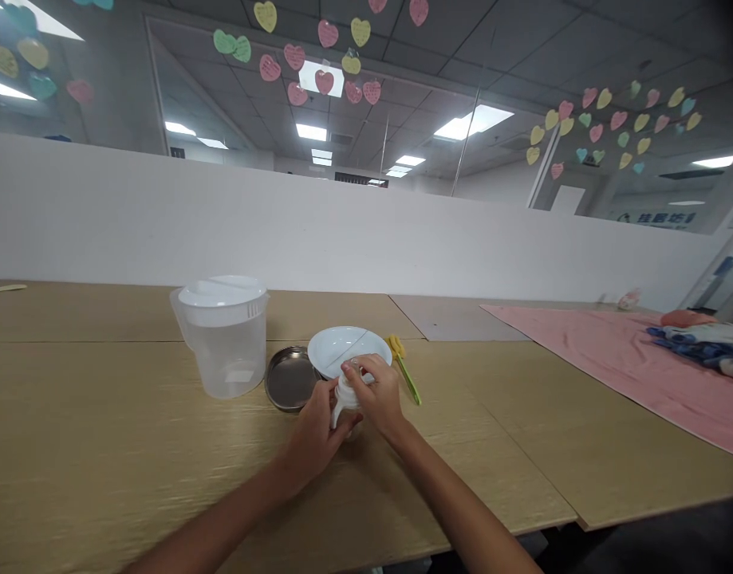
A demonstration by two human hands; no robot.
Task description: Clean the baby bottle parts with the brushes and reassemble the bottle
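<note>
Between my hands is a white pump bottle (pixel 346 396), its curved spout pointing down toward me. My left hand (pixel 315 430) is wrapped round its lower part, which the fingers mostly hide. From above, my right hand (pixel 379 396) grips the top of the pump with bent fingers. Just behind the hands stands a white bowl (pixel 330 344), and a dark round metal pan (pixel 289 381) lies to its left. A brush with a yellow head and green handle (pixel 409 383) rests right of the bowl.
A clear plastic pitcher (pixel 231 351) with a white lid stands at left on the wooden table (pixel 103 446). Pink cloth (pixel 611 351) covers the right side, with folded fabrics (pixel 701 339) on it. A white partition (pixel 342 231) runs along the back.
</note>
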